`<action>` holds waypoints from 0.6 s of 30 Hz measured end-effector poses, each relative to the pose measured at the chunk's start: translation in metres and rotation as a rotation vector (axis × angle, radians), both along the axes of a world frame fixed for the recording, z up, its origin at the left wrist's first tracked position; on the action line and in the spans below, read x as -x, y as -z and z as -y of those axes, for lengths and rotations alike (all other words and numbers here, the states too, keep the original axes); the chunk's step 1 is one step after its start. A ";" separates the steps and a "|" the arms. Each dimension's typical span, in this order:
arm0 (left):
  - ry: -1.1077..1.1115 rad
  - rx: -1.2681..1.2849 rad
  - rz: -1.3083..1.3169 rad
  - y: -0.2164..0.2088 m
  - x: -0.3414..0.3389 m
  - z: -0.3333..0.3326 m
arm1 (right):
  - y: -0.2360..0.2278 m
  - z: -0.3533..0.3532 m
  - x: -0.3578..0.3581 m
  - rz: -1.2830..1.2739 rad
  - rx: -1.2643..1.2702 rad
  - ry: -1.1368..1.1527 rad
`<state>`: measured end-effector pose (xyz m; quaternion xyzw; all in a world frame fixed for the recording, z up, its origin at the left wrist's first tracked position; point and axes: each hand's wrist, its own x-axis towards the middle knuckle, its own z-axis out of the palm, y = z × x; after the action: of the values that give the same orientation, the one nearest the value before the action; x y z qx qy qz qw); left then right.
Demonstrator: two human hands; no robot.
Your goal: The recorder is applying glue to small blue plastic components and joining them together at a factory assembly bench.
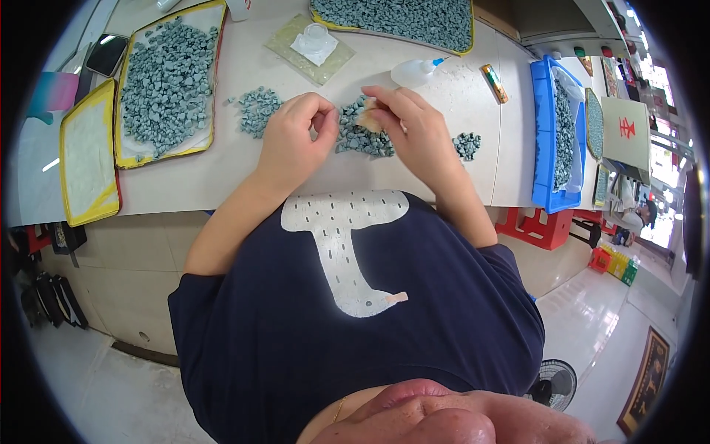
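My left hand point(297, 139) is closed over the table, its thumb and fingers pinched together; whatever is between them is too small or hidden to make out. My right hand point(420, 133) grips a small tan, soft-looking piece point(368, 118) between thumb and fingers. Beneath and between both hands lies a heap of small grey-green stone-like pieces point(364, 142). A looser group of the same pieces point(260, 111) sits just left of my left hand. To the right of my right wrist is a smaller cluster point(467, 146).
A yellow-rimmed tray of pieces point(166, 85) stands left, beside a yellow-edged tray point(90, 159) and a phone point(107, 55). Another full tray point(399, 18) is at the back. Ahead are a clear bag point(336, 61), a blue-tipped bottle point(413, 72) and a small tube point(494, 83). A blue bin point(543, 140) stands right.
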<state>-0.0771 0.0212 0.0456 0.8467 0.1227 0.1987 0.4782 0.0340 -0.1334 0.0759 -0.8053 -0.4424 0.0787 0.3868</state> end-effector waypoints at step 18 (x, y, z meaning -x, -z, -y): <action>0.072 -0.007 0.055 -0.002 0.002 0.000 | 0.007 -0.018 0.013 0.036 -0.232 0.056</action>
<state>-0.0788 0.0213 0.0475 0.8463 0.0781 0.2050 0.4854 0.0213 -0.1155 0.0687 -0.7685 -0.4326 0.0015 0.4715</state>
